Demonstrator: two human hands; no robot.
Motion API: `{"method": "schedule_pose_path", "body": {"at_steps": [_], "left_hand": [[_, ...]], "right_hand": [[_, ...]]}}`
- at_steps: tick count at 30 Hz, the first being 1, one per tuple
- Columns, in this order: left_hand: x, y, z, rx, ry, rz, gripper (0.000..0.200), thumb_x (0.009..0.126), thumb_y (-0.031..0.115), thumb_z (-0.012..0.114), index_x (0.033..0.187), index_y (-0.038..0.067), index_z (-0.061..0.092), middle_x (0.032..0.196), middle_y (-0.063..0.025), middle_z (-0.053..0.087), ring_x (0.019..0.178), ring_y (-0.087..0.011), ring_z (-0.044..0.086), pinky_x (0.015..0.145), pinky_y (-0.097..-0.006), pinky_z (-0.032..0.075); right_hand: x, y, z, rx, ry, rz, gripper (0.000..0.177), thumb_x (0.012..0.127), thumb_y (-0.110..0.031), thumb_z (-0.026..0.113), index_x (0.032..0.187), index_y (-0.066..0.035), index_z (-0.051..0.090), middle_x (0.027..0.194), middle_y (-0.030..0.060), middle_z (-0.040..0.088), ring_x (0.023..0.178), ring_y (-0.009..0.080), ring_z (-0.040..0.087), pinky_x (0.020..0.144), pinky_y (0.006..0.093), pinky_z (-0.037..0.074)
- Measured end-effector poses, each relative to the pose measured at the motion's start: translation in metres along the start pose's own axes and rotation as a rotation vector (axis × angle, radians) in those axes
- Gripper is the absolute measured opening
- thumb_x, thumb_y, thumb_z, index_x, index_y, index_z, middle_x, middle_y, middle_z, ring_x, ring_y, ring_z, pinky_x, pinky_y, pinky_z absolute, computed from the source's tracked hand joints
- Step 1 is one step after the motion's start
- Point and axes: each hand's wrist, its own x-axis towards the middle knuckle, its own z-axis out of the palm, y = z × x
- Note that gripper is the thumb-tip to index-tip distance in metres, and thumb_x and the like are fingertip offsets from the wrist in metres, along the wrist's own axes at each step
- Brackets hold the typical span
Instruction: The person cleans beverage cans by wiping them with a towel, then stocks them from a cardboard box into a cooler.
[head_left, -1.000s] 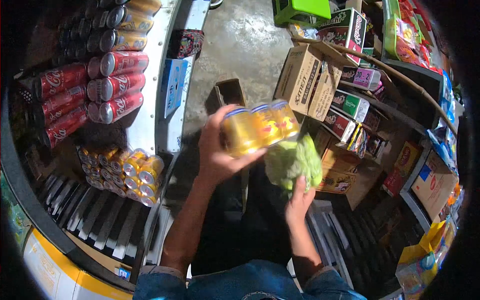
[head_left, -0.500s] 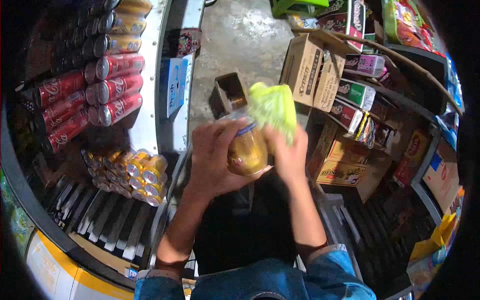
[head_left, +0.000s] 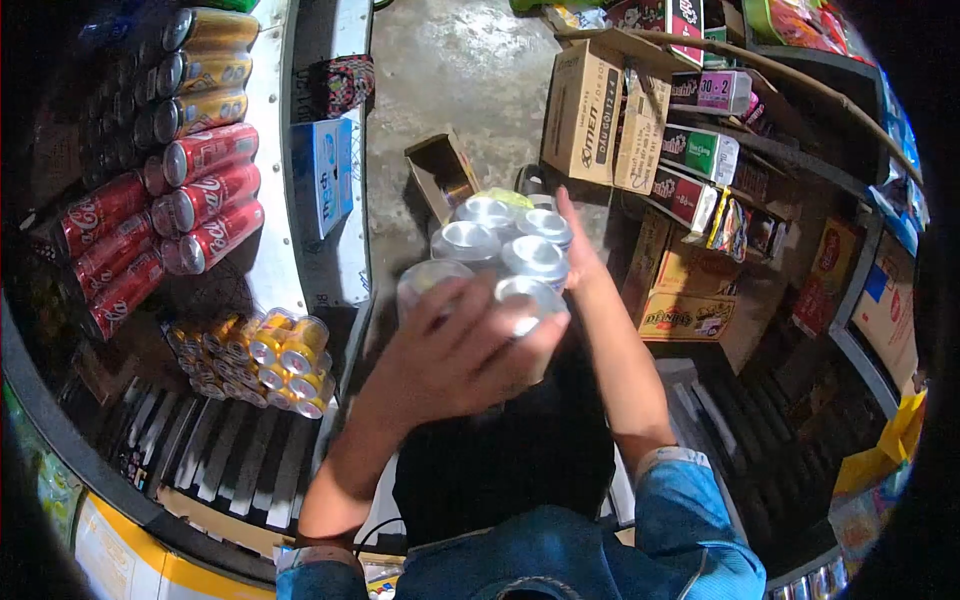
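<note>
A pack of several cans is held up in front of me, their silver ends facing the camera. My left hand lies across the near cans with its fingers curled over them, slightly blurred. Along the pack's right side rests my right hand, its thumb pointing up and the other fingers hidden behind the cans. A bit of yellow-green cloth shows at the far edge of the pack; which hand has it, if either, is hidden.
On the left are red cola packs, gold can packs and a stack of yellow cans. An open small box stands on the concrete floor. To the right are an Omen carton and shelved boxes.
The cans turned from showing a gold side to showing their silver ends. My left hand moved over the near cans. The cloth, earlier at my right hand, is now mostly behind the pack.
</note>
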Motion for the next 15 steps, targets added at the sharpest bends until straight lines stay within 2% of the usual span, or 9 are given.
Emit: {"method": "schedule_pose_path", "body": {"at_steps": [3,5,7,9,10,12,13,14,15], "left_hand": [[0.004,0.012,0.011,0.220,0.003,0.107,0.050,0.092,0.042,0.066,0.138,0.023,0.060,0.127,-0.0034,0.059,0.118,-0.0251,0.060,0.108,-0.0437,0.041],[0.007,0.012,0.010,0.210,0.001,0.102,0.055,0.091,0.048,0.067,0.140,0.023,0.059,0.130,-0.0040,0.059,0.120,-0.0254,0.059,0.109,-0.0453,0.040],[0.012,0.011,0.002,0.201,-0.001,0.093,0.061,0.090,0.055,0.068,0.142,0.023,0.058,0.132,-0.0045,0.058,0.122,-0.0256,0.058,0.110,-0.0469,0.039],[0.018,0.008,-0.013,-0.008,-0.003,-0.046,0.085,0.082,0.071,0.072,0.148,0.020,0.054,0.144,-0.0146,0.052,0.132,-0.0322,0.050,0.114,-0.0529,0.034],[0.021,0.003,-0.011,-0.005,-0.003,-0.046,0.085,0.082,0.071,0.072,0.148,0.020,0.054,0.144,-0.0146,0.052,0.132,-0.0322,0.050,0.114,-0.0529,0.034],[0.026,-0.004,-0.001,0.028,0.314,-0.418,0.106,0.074,0.083,0.071,0.152,0.015,0.049,0.153,-0.0276,0.040,0.141,-0.0412,0.040,0.117,-0.0589,0.028],[0.027,-0.002,0.003,-0.009,0.394,-0.569,0.110,0.075,0.068,0.083,0.158,0.010,0.039,0.154,-0.0340,0.032,0.143,-0.0475,0.034,0.118,-0.0594,0.028],[0.026,-0.003,0.009,-0.007,0.392,-0.575,0.110,0.075,0.068,0.083,0.158,0.010,0.039,0.154,-0.0340,0.032,0.143,-0.0475,0.034,0.118,-0.0594,0.028],[0.022,-0.007,0.016,-0.115,0.493,-0.672,0.112,0.075,0.057,0.087,0.160,0.009,0.032,0.155,-0.0330,0.030,0.143,-0.0476,0.033,0.119,-0.0587,0.028]], "right_hand": [[0.010,0.004,-0.011,-0.016,0.023,-0.025,0.082,0.097,-0.065,0.057,0.143,0.003,0.056,0.140,0.0228,0.064,0.122,0.0359,0.067,0.104,0.0512,0.055],[0.016,0.008,-0.019,-0.011,0.017,-0.029,0.065,0.096,-0.048,0.061,0.135,0.004,0.062,0.126,0.0217,0.071,0.105,0.0310,0.073,0.092,0.0479,0.061],[0.022,0.017,-0.036,-0.043,0.094,-0.144,0.057,0.094,-0.045,0.062,0.127,0.002,0.064,0.117,0.0198,0.072,0.100,0.0299,0.073,0.089,0.0470,0.062],[0.022,0.021,-0.032,-0.079,0.161,-0.254,0.050,0.093,-0.042,0.063,0.119,0.000,0.067,0.108,0.0178,0.074,0.095,0.0288,0.074,0.087,0.0460,0.062],[0.011,0.021,-0.009,-0.045,0.165,-0.261,0.042,0.092,-0.038,0.064,0.114,-0.002,0.067,0.104,0.0160,0.073,0.092,0.0282,0.073,0.086,0.0454,0.062],[-0.007,0.023,0.023,0.026,0.183,-0.271,0.027,0.089,-0.029,0.066,0.103,-0.006,0.067,0.094,0.0124,0.071,0.086,0.0270,0.073,0.085,0.0441,0.063],[0.005,0.027,0.002,0.076,0.240,-0.354,0.033,0.087,-0.032,0.065,0.104,-0.004,0.069,0.097,0.0131,0.074,0.085,0.0266,0.073,0.084,0.0427,0.063],[0.002,0.025,-0.021,0.076,0.241,-0.348,0.033,0.087,-0.032,0.065,0.104,-0.004,0.069,0.097,0.0131,0.074,0.085,0.0266,0.073,0.084,0.0427,0.063],[-0.005,0.023,-0.023,0.027,0.222,-0.410,0.036,0.086,-0.033,0.065,0.103,-0.002,0.070,0.097,0.0133,0.074,0.086,0.0268,0.074,0.084,0.0427,0.062]]}}
